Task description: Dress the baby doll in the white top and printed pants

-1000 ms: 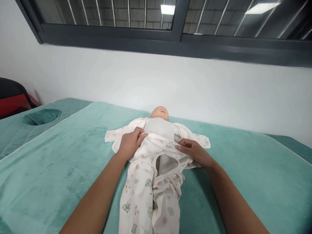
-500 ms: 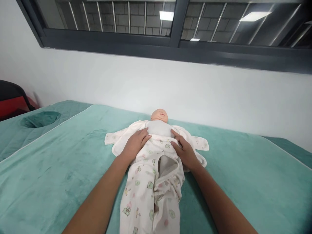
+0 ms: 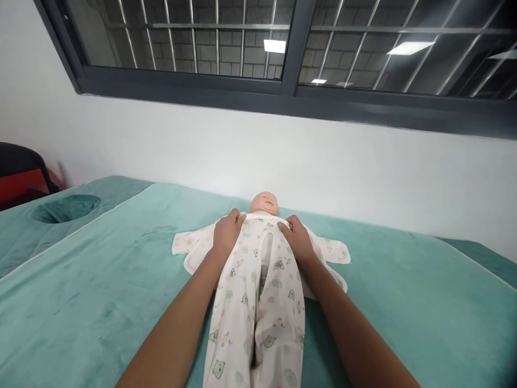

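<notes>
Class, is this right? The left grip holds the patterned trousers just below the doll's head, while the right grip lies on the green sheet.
No: the head view shows the right grip holding the trousers too, not on the green sheet. The left grip is as you said.

Place: seemingly a massage or treatment room | green-covered bed (image 3: 404,291) with round hole (image 3: 67,209), far left | white wall (image 3: 258,145), barred window (image 3: 296,54), far side

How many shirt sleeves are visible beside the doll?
2: one sleeve lies outward of the left hand, the other sleeve outward of the right hand, both on the green cover.
</notes>
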The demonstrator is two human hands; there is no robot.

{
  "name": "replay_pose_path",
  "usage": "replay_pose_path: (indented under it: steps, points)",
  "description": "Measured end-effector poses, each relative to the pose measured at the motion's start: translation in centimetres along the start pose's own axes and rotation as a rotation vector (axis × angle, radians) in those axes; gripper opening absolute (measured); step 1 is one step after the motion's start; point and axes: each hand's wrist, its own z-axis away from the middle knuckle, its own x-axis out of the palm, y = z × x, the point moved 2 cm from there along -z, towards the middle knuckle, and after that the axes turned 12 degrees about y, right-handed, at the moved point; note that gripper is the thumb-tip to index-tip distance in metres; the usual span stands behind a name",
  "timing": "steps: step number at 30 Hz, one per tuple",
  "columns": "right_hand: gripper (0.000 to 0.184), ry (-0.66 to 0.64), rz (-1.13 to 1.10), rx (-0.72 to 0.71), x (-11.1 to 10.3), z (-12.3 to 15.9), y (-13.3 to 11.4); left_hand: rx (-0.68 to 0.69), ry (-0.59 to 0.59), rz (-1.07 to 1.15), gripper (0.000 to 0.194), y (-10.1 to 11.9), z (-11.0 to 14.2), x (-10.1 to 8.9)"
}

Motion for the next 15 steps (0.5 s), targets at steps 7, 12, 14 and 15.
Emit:
replay_pose_path:
  steps: [7,12,14,15]
  points:
    - [0.027,-0.019,-0.377,0.123,-0.3,1.4,0.7,-0.096,-0.088,0.275,0.014,-1.2,1.5,-1.2]
    - [0.025,-0.07,-0.481,0.195,-0.5,1.5,0.4,-0.119,-0.141,0.265,0.019,-1.1,1.9,-0.9]
    - [0.026,-0.085,-0.485,0.194,-0.4,1.6,0.1,-0.101,-0.147,0.177,0.024,-0.8,2.0,-0.5]
    - [0.026,-0.094,-0.477,0.191,-0.3,1.6,0.0,-0.096,-0.151,0.139,0.026,-0.7,2.1,-0.4]
